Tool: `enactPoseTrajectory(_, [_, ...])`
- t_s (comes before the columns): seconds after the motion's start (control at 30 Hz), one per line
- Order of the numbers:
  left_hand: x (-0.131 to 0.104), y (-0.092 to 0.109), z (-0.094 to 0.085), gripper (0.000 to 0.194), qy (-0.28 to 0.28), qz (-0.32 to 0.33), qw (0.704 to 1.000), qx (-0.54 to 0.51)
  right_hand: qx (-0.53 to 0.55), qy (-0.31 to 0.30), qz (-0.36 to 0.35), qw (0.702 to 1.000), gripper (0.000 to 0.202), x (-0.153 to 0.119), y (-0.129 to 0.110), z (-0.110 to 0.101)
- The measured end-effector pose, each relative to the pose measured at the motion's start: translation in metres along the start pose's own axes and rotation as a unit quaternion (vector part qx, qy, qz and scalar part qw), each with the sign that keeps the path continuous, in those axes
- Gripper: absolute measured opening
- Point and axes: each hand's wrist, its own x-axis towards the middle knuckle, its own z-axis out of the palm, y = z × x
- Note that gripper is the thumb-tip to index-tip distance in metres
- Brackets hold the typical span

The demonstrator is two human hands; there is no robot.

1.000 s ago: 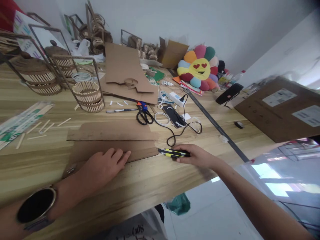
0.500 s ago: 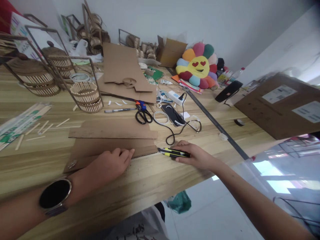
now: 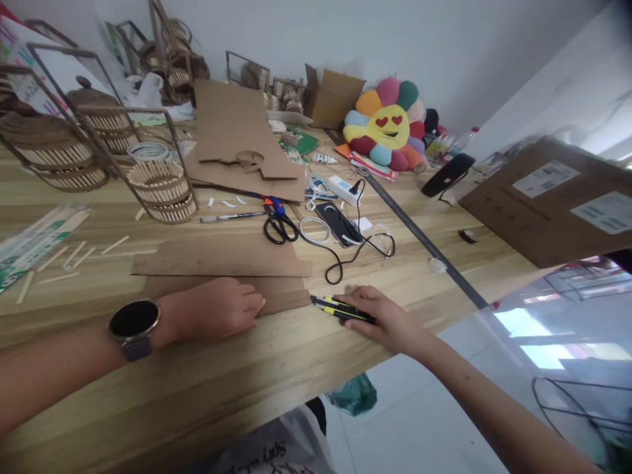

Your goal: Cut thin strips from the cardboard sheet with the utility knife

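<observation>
A brown cardboard piece lies flat on the wooden table, with a narrow cardboard strip across its upper part. My left hand, a watch on its wrist, is closed with bent fingers on the cardboard's near edge and covers much of its left part. In my right hand is a yellow and black utility knife. The knife's tip points left, close to the cardboard's right corner. Behind the cardboard lie black-handled scissors and a pen.
Stick baskets stand at the left, beside bagged wooden sticks. A phone, a power strip and a black cable lie behind the knife. Farther off are a flower cushion and a large carton.
My left hand has curled more and its forearm has swung up and forward. The knife has tilted slightly in my right hand, still by the cardboard's corner. The view has shifted slightly.
</observation>
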Motion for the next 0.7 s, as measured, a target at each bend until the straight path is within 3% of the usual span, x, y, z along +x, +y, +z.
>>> enactPoseTrajectory(0.1, [0.005, -0.011, 0.006, 0.034, 0.011, 0.055, 0.997, -0.055, -0.011, 0.020, 0.010, 1.000, 0.044, -0.004, -0.002, 0.006])
enactPoseTrajectory(0.23, [0.008, -0.012, 0.013, 0.050, -0.013, 0.063, 0.992, -0.109, -0.015, 0.042, 0.012, 0.999, 0.045, -0.009, -0.002, 0.013])
enactPoseTrajectory(0.53, [0.009, -0.002, 0.005, 0.045, -0.027, 0.012, 0.990, -0.138, -0.015, 0.075, 0.065, 0.995, 0.044, -0.019, -0.023, 0.028])
enactPoseTrajectory(0.7, [0.010, -0.002, 0.006, 0.044, -0.041, 0.014, 0.987, -0.154, -0.005, 0.085, 0.080, 0.993, 0.043, -0.020, -0.027, 0.033])
